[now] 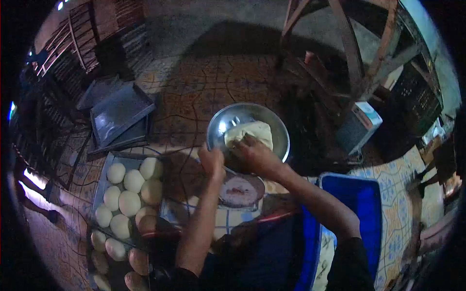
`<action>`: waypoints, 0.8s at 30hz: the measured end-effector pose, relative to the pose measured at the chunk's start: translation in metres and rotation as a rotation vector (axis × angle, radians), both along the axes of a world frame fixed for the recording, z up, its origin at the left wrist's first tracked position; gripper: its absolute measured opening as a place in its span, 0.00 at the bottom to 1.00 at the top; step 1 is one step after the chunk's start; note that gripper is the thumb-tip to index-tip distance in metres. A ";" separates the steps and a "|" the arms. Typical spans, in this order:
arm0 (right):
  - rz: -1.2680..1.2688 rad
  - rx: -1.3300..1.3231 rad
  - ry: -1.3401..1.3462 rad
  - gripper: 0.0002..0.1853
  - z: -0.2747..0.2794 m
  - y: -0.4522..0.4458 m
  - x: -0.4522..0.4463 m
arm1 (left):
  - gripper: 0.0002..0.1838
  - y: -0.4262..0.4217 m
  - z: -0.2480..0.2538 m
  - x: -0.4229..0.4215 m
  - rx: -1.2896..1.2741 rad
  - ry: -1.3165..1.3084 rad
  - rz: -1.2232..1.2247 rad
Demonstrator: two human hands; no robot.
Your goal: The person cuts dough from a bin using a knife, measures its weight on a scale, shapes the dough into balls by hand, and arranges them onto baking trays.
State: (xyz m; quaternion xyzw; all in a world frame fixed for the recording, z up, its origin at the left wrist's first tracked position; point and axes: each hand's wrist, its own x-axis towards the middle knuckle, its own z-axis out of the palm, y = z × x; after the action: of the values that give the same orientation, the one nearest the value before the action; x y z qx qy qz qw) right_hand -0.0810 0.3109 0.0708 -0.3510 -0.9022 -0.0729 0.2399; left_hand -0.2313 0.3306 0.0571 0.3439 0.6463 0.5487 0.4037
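A large pale lump of dough [259,131] lies in a round metal bowl [283,133] on the tiled floor. My right hand [253,153] reaches into the bowl and presses on the dough, its fingers bent and partly sunk against it. At the bowl's left rim is my left hand [212,160], its fingers curled; whether anything is in them is too dark to tell. Just below the bowl sits a shallow round container [241,191] with pale, reddish contents.
Round dough balls [129,203] fill a tray [109,169] at the left. Empty metal trays [119,114] are stacked behind it. A blue crate [357,182] stands at the right, near a box-shaped tin [358,127] and a wooden frame [347,39].
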 end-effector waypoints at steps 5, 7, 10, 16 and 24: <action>-0.313 -0.305 -0.024 0.15 0.022 0.005 -0.039 | 0.16 0.015 -0.045 -0.001 0.158 0.275 0.177; -0.391 -0.563 0.666 0.15 0.002 0.024 -0.028 | 0.23 0.007 -0.039 -0.009 0.050 0.323 0.011; -0.344 -0.775 1.279 0.17 -0.004 0.054 0.008 | 0.24 0.045 -0.079 -0.002 0.075 0.312 0.148; 0.104 -0.856 1.546 0.18 0.088 0.015 0.032 | 0.35 0.083 -0.163 0.004 0.248 0.144 -0.060; -0.036 -1.078 1.338 0.20 0.016 -0.157 -0.043 | 0.42 -0.210 -0.037 -0.047 0.072 -1.512 -0.529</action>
State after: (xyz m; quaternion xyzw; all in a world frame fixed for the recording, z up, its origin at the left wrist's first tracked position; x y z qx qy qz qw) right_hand -0.1236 0.1542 0.0865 -0.4006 -0.4766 0.5842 0.5206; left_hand -0.2781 0.1202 0.0196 0.0337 0.0767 0.5397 0.8377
